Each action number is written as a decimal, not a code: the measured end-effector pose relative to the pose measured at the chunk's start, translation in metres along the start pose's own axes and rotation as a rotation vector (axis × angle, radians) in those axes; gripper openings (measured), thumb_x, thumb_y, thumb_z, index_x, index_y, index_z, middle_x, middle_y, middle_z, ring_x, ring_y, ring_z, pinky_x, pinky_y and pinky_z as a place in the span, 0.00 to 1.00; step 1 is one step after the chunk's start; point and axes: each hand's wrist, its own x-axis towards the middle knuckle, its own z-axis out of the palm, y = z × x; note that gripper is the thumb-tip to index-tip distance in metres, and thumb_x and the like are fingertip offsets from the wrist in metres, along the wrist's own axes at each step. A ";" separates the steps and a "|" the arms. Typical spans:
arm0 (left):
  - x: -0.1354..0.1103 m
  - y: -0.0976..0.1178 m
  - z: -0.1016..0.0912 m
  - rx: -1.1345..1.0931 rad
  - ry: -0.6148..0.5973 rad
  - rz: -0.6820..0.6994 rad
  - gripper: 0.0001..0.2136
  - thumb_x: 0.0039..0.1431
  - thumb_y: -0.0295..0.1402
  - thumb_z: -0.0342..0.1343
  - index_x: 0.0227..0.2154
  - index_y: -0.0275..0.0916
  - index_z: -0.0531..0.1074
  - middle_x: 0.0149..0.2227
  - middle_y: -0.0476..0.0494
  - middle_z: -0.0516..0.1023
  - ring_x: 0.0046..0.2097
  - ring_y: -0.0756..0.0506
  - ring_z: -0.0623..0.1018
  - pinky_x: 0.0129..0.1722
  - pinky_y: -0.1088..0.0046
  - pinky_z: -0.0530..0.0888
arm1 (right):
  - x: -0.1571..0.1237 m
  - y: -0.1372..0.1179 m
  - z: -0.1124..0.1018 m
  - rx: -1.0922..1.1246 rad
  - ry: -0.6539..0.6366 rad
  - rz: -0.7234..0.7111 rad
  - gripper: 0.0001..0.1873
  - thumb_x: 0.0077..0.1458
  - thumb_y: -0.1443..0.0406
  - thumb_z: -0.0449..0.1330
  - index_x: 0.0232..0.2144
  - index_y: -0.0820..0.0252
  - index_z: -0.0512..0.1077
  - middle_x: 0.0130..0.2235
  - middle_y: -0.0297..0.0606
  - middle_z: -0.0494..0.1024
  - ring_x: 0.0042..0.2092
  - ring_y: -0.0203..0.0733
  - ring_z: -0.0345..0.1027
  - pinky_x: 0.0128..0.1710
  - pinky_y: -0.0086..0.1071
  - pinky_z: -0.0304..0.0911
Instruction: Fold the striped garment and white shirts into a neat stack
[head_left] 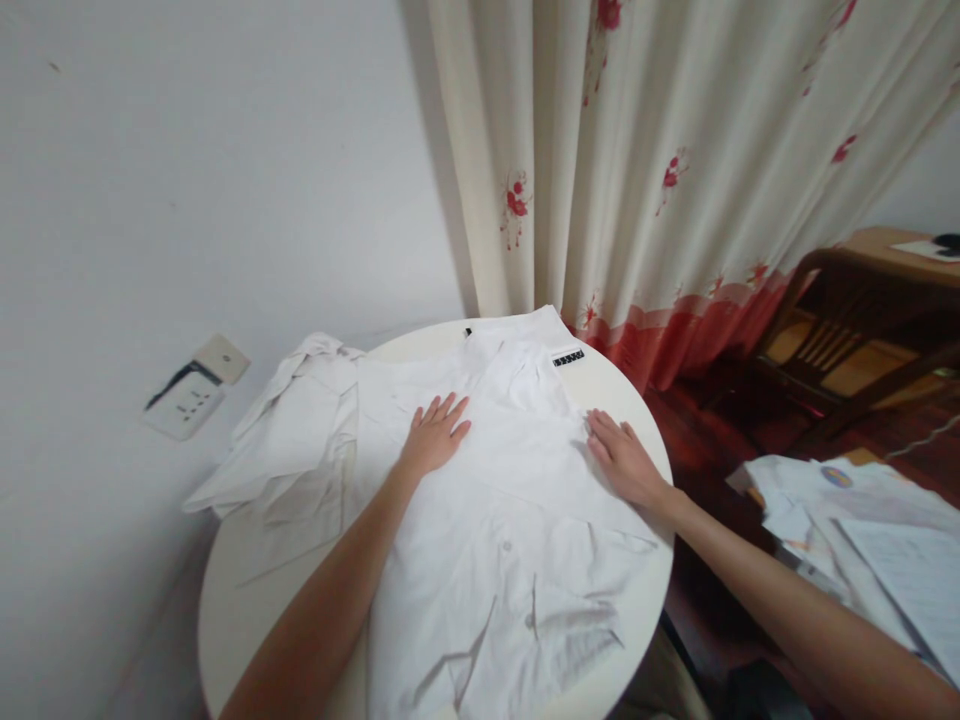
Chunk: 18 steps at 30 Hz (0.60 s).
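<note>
Beside a flowered curtain, a table carries a white shirt, spread flat. Left hand and right hand rest open, palms down, on the shirt's middle and edge, apparently smoothing; creases show lower down.

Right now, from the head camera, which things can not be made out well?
Table: most of its top is hidden under the white shirt, head view.
Black label on the shirt: print too small to read.
Papers at the right: cut off by the frame edge, text blurred.
Palms of the left hand and right hand: face down on the shirt, hidden.
</note>
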 end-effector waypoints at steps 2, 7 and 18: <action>0.000 0.000 -0.001 -0.009 -0.013 -0.009 0.26 0.73 0.45 0.40 0.70 0.49 0.54 0.72 0.45 0.52 0.72 0.34 0.53 0.67 0.43 0.54 | 0.018 0.016 -0.005 0.149 0.133 0.098 0.28 0.70 0.55 0.42 0.62 0.61 0.67 0.66 0.49 0.66 0.68 0.51 0.57 0.66 0.52 0.53; 0.000 0.000 -0.001 -0.025 -0.020 -0.019 0.25 0.73 0.45 0.40 0.70 0.51 0.54 0.72 0.47 0.52 0.72 0.36 0.53 0.67 0.45 0.53 | 0.054 0.025 -0.009 0.195 0.150 0.060 0.20 0.65 0.59 0.48 0.48 0.59 0.76 0.51 0.47 0.79 0.54 0.50 0.72 0.56 0.45 0.64; -0.002 -0.003 0.003 -0.086 -0.019 -0.005 0.25 0.73 0.44 0.41 0.70 0.51 0.54 0.73 0.48 0.52 0.72 0.37 0.53 0.68 0.46 0.53 | 0.064 0.019 0.006 -0.074 0.055 0.031 0.13 0.59 0.55 0.57 0.33 0.56 0.76 0.32 0.38 0.80 0.39 0.47 0.70 0.43 0.38 0.56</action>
